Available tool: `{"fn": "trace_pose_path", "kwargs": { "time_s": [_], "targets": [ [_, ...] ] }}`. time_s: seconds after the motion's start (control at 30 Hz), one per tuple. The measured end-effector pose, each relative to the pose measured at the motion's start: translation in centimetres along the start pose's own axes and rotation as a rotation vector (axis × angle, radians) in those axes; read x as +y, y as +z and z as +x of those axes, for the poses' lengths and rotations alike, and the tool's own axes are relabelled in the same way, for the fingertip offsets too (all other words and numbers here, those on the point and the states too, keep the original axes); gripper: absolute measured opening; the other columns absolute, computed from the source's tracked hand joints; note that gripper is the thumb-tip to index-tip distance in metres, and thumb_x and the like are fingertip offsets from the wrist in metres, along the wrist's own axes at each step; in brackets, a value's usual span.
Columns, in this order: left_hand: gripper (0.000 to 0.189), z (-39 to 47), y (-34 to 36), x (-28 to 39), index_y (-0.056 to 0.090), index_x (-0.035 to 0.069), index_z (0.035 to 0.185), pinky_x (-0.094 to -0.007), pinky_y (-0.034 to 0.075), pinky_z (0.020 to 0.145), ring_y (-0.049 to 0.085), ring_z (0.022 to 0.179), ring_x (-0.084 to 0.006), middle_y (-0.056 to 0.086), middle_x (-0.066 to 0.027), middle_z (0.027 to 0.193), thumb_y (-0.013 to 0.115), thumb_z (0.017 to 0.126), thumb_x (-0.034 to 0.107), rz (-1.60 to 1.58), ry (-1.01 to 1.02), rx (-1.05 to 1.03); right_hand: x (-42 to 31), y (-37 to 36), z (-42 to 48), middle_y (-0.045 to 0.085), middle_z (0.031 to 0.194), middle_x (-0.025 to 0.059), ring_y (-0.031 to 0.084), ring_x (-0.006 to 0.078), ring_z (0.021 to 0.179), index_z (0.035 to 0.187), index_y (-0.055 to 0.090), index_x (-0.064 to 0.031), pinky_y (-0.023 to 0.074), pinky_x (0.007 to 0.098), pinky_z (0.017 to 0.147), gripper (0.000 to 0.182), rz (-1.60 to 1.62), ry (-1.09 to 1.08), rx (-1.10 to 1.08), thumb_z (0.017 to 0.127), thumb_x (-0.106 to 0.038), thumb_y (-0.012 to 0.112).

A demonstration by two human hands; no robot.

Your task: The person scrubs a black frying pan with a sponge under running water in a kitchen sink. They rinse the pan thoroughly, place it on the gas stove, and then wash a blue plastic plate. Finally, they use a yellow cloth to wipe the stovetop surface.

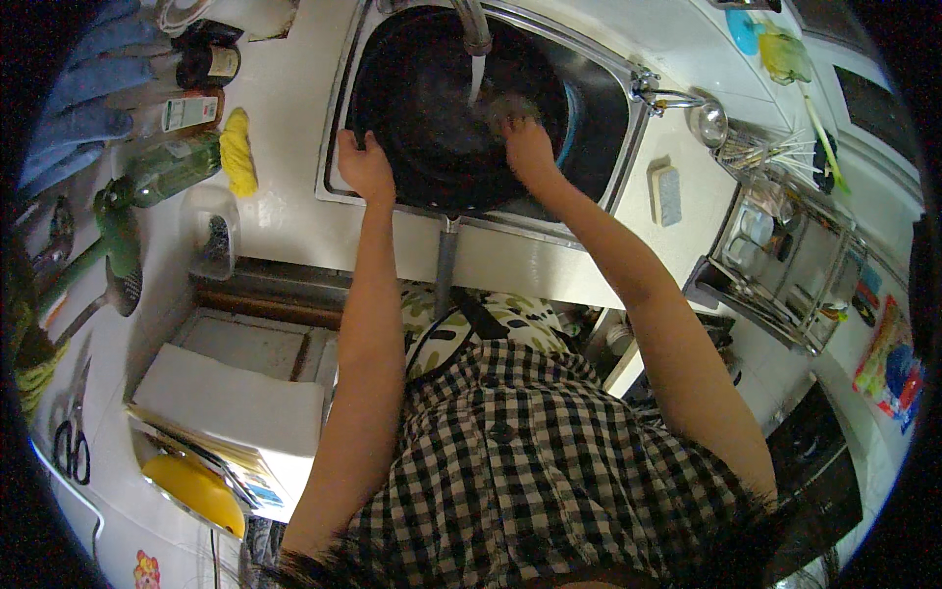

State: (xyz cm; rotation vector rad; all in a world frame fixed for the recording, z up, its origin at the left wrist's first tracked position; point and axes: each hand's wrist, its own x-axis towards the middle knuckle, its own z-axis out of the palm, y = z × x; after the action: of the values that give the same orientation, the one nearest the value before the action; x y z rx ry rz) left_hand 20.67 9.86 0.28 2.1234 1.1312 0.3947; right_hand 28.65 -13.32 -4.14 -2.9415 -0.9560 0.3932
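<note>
A large dark wok (434,169) sits in the stainless-steel sink (327,158), its handle (446,258) pointing towards my body. Water (477,77) runs into it from the tap (475,33). At the wok's left rim, my left hand (368,169) grips the edge. My right hand (531,147) is inside the wok on the right, with its fingers closed on a blurred greyish scrubber (515,109) pressed near the inner wall. The scrubber's exact kind is unclear. Something with a blue rim (570,125) shows behind the wok's right edge.
A sponge (666,195) lies right of the sink, beside a metal dish rack (787,258). On the left stand a yellow cloth (238,154), a green bottle (173,169), dark bottles (210,65) and a clear container (212,232). Scissors (73,434) hang lower left.
</note>
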Motion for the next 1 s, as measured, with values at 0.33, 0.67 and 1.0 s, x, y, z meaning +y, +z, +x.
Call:
{"fn": "trace_pose_path", "kwargs": {
  "time_s": [0.33,0.67,1.0],
  "targets": [
    [0.02,0.2,0.6,-0.9,0.044,-0.003,0.082,-0.0397,0.041,0.06,0.052,0.067,-0.0361,0.054,-0.02,0.075,0.06,0.074,0.006,-0.06,0.095,0.036,-9.7,-0.9,-1.6,0.051,0.112,0.0155,0.051,0.0317,0.099,0.115,0.051,-0.0076,0.0478,0.0391,0.077,0.048,0.372,-0.208,-0.214,0.067,-0.005,0.054],
    [0.025,0.0,-0.8,0.7,0.045,-0.003,0.083,-0.0387,0.04,0.062,0.049,0.065,-0.0329,0.053,-0.0176,0.075,0.063,0.073,0.01,0.02,0.015,-0.031,-7.9,-0.4,8.0,0.048,0.12,0.0092,0.048,0.0317,0.105,0.119,0.047,-0.0102,0.0485,0.038,0.076,0.043,0.167,-0.057,0.078,0.076,-0.009,0.047],
    [0.02,0.0,-0.4,0.9,0.043,0.0,0.079,-0.0374,0.038,0.056,0.045,0.058,-0.0287,0.048,-0.0142,0.067,0.061,0.074,0.007,0.095,-0.015,-0.025,-2.4,1.9,0.4,0.054,0.105,0.0162,0.053,0.0311,0.095,0.112,0.05,-0.008,0.0503,0.0374,0.071,0.04,0.101,0.058,0.02,0.072,-0.004,0.049]
  ]
}}
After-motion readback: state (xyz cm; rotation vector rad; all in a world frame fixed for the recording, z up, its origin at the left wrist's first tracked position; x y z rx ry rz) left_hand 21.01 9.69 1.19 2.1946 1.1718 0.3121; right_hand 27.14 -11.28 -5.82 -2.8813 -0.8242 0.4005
